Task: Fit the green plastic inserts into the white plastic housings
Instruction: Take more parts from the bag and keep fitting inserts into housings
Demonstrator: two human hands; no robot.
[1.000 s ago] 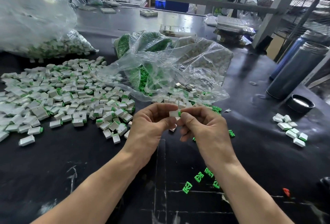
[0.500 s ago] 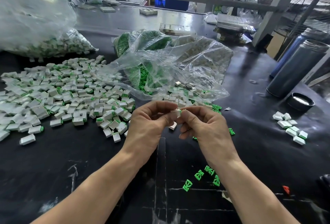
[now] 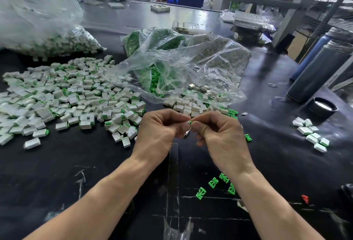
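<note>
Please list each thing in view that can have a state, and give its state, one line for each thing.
left hand: fingers curled, pinching the white housing
right hand: fingers curled, pinching the green insert at the housing
clear bag: open, parts spilling out
big pile: housings with green showing, loose on the table
loose inserts: not fitted, lying near the right forearm
dark flask: cap off
black cap: beside the flask

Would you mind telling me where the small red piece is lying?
In the head view, the red piece lies on the black table at lower right, right of the loose green inserts near the right forearm.
</note>
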